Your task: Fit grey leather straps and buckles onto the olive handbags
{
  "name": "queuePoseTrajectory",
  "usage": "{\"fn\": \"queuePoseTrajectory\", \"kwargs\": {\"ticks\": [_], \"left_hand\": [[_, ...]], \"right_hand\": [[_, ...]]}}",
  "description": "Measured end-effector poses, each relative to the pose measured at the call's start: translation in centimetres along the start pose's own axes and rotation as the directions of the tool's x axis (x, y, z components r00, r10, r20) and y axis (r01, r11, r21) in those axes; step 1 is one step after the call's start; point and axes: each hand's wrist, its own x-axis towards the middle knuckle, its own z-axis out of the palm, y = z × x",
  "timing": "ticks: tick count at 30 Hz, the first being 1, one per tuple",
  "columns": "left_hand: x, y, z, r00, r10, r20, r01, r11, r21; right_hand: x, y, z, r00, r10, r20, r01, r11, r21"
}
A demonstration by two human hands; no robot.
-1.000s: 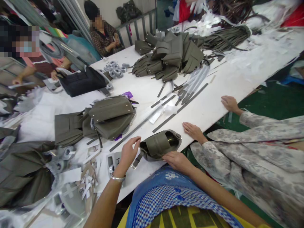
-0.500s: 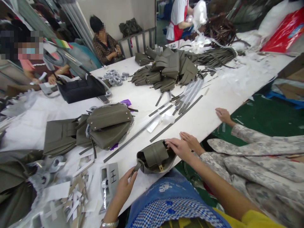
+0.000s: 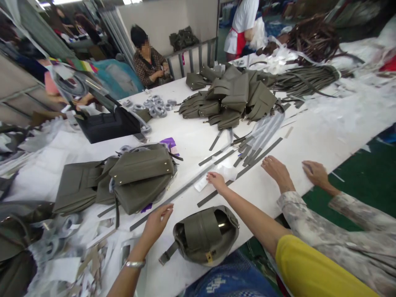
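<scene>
An olive handbag (image 3: 201, 231) with a gold clasp lies at the table's near edge, its top partly open and a short strap end (image 3: 168, 254) sticking out on the left. Neither of my hands touches it. My left hand (image 3: 158, 220) hovers to its upper left, fingers loosely bent with nothing visible in them, close to a long olive strap (image 3: 185, 183). Beyond the bag, my right hand (image 3: 217, 182) reaches over a crumpled white wrapper (image 3: 227, 171), its fingers stretched out; whether they touch the wrapper I cannot tell.
A co-worker's hands (image 3: 278, 171) rest at the table edge on my right. Olive bags (image 3: 142, 169) stand to the left, with paper scraps (image 3: 93, 260) nearer. Farther off are a pile of olive bag pieces (image 3: 230, 93), bundled straps (image 3: 306, 80) and a black bag (image 3: 108, 121).
Both my hands have let go of the olive handbag. The right has moved forward to the white wrapper, the left up and away. The co-worker's hands have moved farther onto the table.
</scene>
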Motion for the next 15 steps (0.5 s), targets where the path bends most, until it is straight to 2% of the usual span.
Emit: {"fn": "queuePoseTrajectory", "kwargs": {"ticks": [3,5,7,9,11,13,15], "left_hand": [[6.7,1.5,1.5,0.996,0.074,0.050,-0.080,0.988,0.132],[10.6,2.2,3.5,0.997,0.068,0.048,-0.075,0.982,0.173],[13.4,2.5,5.7,0.999,0.038,0.035,-0.045,0.978,0.202],[15.0,2.6,7.6,1.000,-0.001,0.022,-0.005,0.972,0.234],[15.6,2.5,8.5,0.999,-0.036,0.017,0.030,0.967,0.254],[15.6,2.4,8.6,0.998,-0.055,0.033,0.044,0.966,0.255],[15.3,2.4,7.9,0.996,-0.042,0.075,0.024,0.972,0.235]], "right_hand": [[-0.4,0.6,1.5,0.995,0.020,0.093,-0.026,0.998,0.063],[-1.3,1.2,1.8,0.989,0.024,0.145,-0.038,0.995,0.095],[-2.1,1.7,1.5,0.987,0.036,0.159,-0.055,0.992,0.117],[-2.6,2.1,0.7,0.986,0.057,0.155,-0.079,0.988,0.134],[-2.7,2.3,-0.2,0.985,0.084,0.150,-0.108,0.982,0.154],[-2.7,2.4,-1.0,0.983,0.114,0.146,-0.140,0.973,0.182],[-2.6,2.2,-1.4,0.980,0.143,0.140,-0.172,0.960,0.221]]}}
